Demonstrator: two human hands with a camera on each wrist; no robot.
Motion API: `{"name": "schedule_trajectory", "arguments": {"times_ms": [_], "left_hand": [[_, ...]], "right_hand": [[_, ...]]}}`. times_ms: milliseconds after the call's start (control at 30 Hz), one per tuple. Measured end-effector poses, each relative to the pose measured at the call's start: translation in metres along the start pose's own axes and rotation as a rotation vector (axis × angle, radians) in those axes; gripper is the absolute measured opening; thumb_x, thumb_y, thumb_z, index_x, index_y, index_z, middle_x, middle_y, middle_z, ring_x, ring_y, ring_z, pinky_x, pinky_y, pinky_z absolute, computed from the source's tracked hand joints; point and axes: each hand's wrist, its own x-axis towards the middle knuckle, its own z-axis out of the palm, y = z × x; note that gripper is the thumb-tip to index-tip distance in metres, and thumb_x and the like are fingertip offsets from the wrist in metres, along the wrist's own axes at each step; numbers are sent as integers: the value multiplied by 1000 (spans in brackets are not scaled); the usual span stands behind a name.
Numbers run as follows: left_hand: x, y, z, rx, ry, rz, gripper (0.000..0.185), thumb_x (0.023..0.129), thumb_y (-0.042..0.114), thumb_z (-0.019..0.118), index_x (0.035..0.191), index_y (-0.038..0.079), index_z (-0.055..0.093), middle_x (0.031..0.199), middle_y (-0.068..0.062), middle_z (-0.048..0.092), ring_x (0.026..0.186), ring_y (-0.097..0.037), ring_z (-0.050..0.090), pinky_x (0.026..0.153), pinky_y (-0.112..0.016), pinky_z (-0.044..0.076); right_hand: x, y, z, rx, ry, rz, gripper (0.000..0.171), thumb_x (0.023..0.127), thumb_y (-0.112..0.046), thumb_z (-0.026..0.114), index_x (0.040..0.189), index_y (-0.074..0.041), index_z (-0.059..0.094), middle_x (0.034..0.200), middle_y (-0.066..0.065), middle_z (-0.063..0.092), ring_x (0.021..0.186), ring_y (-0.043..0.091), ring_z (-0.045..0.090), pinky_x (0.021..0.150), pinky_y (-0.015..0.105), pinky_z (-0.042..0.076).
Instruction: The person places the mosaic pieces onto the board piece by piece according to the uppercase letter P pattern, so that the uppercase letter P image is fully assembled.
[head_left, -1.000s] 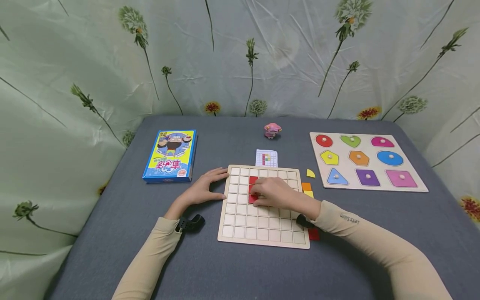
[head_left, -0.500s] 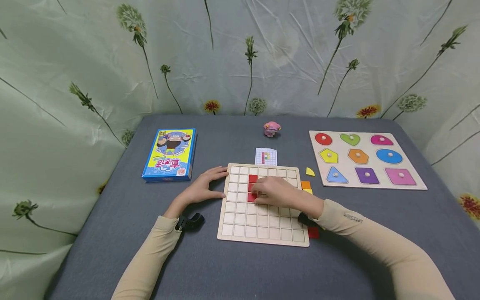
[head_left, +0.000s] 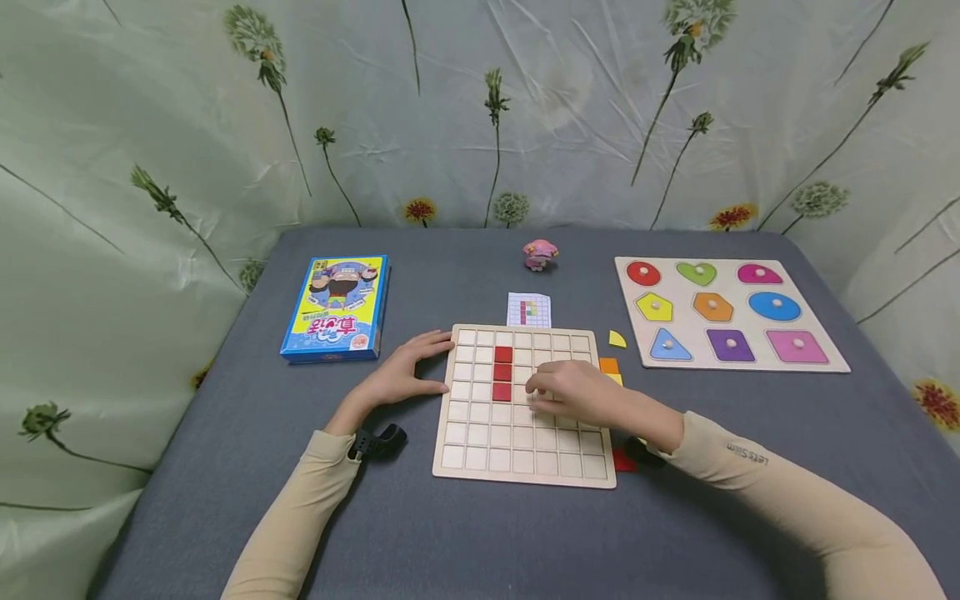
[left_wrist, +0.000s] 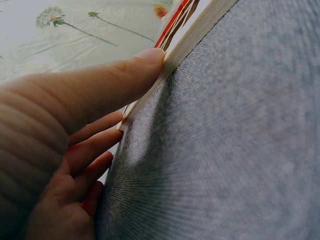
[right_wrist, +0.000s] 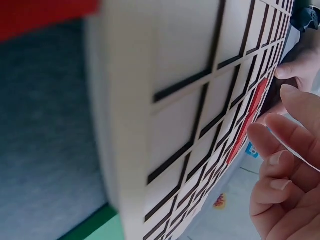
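Note:
A wooden grid board [head_left: 480, 436] lies mid-table, with three red square tiles [head_left: 502, 372] in one column of its cells. My left hand [head_left: 401, 372] rests at the board's left edge, fingers spread and relaxed; the left wrist view shows the thumb [left_wrist: 150, 56] touching the board's side. Over the board, right of the red tiles, my right hand [head_left: 573, 392] has loosely bent fingers and holds nothing. In the right wrist view its thumb and index finger [right_wrist: 286, 131] are apart, near the red tiles.
Orange [head_left: 609, 365], yellow and red pieces [head_left: 624, 461] lie along the board's right edge, partly hidden by my right arm. Behind the board are a pattern card [head_left: 528, 309], a pink figurine [head_left: 540, 255] and a yellow quarter-circle [head_left: 617, 339]. A blue box [head_left: 333, 308] and a shape puzzle [head_left: 738, 310] flank them.
My right hand has come off the red tiles and moved right and slightly toward me, uncovering all three. My left hand stays at the board's edge.

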Motion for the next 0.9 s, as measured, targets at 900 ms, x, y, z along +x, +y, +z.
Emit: {"name": "schedule_trajectory", "arguments": {"times_ms": [900], "left_hand": [[0, -2, 1, 16, 3, -3, 68, 79, 20, 74, 138, 3, 45, 150, -17, 35, 142, -37, 26, 111, -61, 22]], "right_hand": [[-52, 12, -18, -63, 36, 108, 14, 81, -14, 72, 94, -10, 72, 88, -1, 71, 76, 9, 64, 67, 25, 53]]}}
